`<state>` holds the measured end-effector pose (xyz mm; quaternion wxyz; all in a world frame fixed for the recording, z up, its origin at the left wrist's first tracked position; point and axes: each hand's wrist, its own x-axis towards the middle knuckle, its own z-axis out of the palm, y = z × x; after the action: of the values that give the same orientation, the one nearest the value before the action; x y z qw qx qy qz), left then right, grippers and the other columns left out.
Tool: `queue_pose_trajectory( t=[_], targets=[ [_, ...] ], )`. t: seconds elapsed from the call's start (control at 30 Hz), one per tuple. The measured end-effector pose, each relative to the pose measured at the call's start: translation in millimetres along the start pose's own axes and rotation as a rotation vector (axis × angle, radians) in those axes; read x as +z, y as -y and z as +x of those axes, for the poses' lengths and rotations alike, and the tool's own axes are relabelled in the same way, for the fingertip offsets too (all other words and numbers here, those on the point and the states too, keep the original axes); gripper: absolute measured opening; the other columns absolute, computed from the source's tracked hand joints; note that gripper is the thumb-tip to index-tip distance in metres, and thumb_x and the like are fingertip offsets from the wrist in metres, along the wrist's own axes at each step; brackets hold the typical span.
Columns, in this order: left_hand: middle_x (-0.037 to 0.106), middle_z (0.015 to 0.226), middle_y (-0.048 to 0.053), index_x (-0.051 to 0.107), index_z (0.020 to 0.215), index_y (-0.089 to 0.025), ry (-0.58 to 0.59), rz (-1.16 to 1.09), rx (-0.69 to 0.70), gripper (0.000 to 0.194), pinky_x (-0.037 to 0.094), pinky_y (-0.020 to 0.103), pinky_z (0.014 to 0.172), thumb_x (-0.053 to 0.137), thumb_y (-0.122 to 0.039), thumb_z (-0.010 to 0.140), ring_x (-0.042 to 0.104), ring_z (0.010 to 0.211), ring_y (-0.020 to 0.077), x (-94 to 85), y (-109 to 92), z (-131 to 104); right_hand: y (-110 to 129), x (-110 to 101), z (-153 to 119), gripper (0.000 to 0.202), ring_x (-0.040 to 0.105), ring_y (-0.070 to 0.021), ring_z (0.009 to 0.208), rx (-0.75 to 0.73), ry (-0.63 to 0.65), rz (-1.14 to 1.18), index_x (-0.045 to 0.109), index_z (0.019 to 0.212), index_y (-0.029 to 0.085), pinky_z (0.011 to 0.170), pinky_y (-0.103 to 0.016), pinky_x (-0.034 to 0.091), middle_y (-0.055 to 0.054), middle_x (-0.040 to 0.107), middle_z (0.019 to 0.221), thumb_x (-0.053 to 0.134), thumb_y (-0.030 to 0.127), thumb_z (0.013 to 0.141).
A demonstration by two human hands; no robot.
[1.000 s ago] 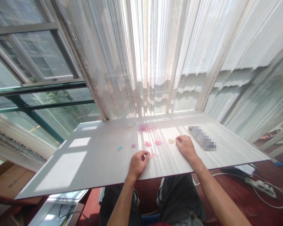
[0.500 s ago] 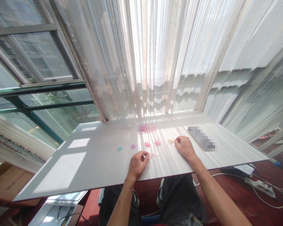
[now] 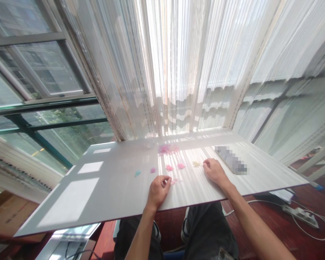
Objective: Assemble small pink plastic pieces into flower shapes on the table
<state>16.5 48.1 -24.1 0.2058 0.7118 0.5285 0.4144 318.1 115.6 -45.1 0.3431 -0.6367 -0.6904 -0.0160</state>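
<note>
Small heaps of coloured bits, too small to name, lie on the white table. My left hand rests near the front edge, thumb and forefinger pinched beside a pale pink heap. Whatever it pinches, if anything, does not show. Just right of a pale yellow heap, my right hand has its fingers curled together; their contents are hidden. Between and beyond the hands lie a red-pink heap and a pink heap. Farther left are a purple heap and a teal heap.
A larger mixed pink and purple pile lies towards the back, with a clear round dish left of it. A blurred-out long object lies at right. Sheer curtains hang behind the table; a power strip sits on the floor.
My right hand has drawn slightly right, off the pale yellow heap, leaving a small gap. My left hand stays by the pale pink heap.
</note>
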Motion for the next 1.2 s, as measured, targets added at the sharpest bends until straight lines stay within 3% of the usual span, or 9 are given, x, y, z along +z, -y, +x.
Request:
queue_pose_trajectory(
  t=[0.13,0.4,0.93,1.1,1.2],
  targets=[
    [0.073,0.086,0.006,0.073,0.091,-0.02,0.008,-0.014,0.013,0.022,0.054,0.03,0.076,0.057,-0.036,0.092,0.067,0.074,0.0171,-0.6,0,1,3,-5,-5,0.01,0.06,-0.0245,0.079,-0.032,0.004,-0.006,0.063,0.076,0.018,0.079,-0.035,0.045,-0.008,0.067,0.078,0.058,0.025,0.082],
    [0.074,0.084,0.005,0.074,0.089,-0.02,-0.011,-0.041,-0.009,0.022,0.053,0.028,0.074,0.059,-0.036,0.091,0.067,0.072,0.0163,-1.5,-1,2,9,0,1,0.01,0.059,-0.0227,0.075,-0.014,-0.001,0.018,0.058,0.069,0.021,0.074,-0.034,0.045,-0.005,0.064,0.071,0.055,0.019,0.078],
    [0.072,0.086,0.004,0.073,0.092,-0.02,-0.029,0.038,0.023,0.015,0.052,0.032,0.08,0.059,-0.026,0.091,0.067,0.077,0.0176,1.5,5,3,9,1,-2,0.01,0.058,-0.0235,0.074,-0.081,-0.076,0.137,0.058,0.077,0.02,0.073,-0.036,0.046,-0.007,0.064,0.076,0.053,0.026,0.084],
    [0.073,0.097,0.005,0.071,0.103,-0.021,-0.018,0.162,0.057,0.024,0.048,0.04,0.088,0.059,-0.012,0.085,0.065,0.091,0.0223,5.1,5,4,26,-10,-11,0.011,0.057,-0.0244,0.079,-0.189,-0.14,0.228,0.061,0.084,0.02,0.073,-0.037,0.047,-0.007,0.064,0.08,0.052,0.024,0.09],
    [0.073,0.1,0.005,0.072,0.101,-0.023,0.022,0.256,0.082,0.022,0.045,0.042,0.089,0.062,-0.014,0.085,0.063,0.097,0.025,7.4,1,3,46,-11,-22,0.012,0.059,-0.0236,0.082,-0.299,-0.06,0.292,0.062,0.086,0.021,0.077,-0.037,0.049,-0.006,0.064,0.083,0.052,0.021,0.093]
  ],
)
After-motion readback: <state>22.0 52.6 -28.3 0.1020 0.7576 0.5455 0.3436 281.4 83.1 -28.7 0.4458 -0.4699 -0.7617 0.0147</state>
